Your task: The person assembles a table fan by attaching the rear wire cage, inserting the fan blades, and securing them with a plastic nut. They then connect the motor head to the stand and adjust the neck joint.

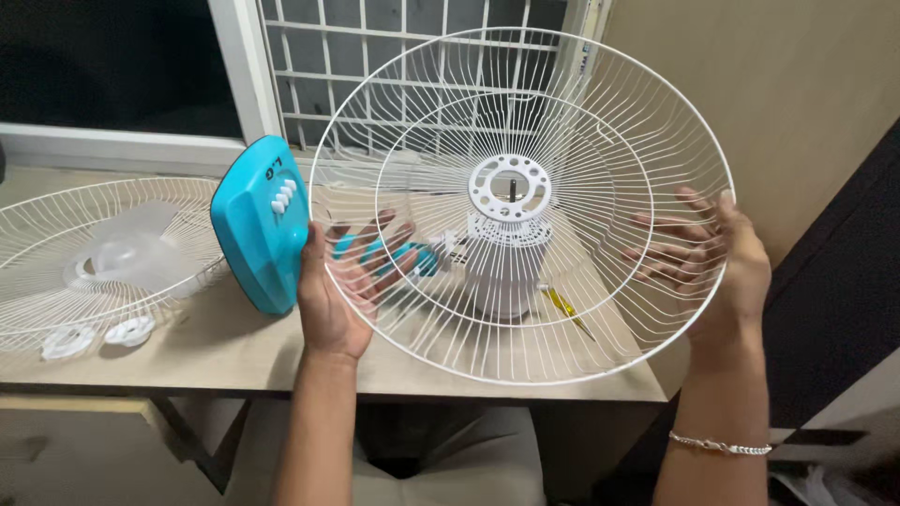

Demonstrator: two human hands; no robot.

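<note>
I hold a white wire fan guard (600, 141) up in front of me over the wooden table (216, 351). My left hand (328, 290) grips its left rim, fingers spread behind the wires. My right hand (727, 267) grips the right rim, a bracelet on that wrist. The guard's round centre plate (509, 187) with holes sits over the shaft of the white fan motor (502, 272), which stands on the table behind it. The fan's blue base (258, 220) lies tipped on its side just left of my left hand.
A second white wire guard (56, 234) lies at the table's left with a translucent blade (131, 253) on it and two white round caps (94, 335) beside it. A yellow-handled screwdriver (567, 307) lies near the motor. A barred window stands behind, and a wall rises to the right.
</note>
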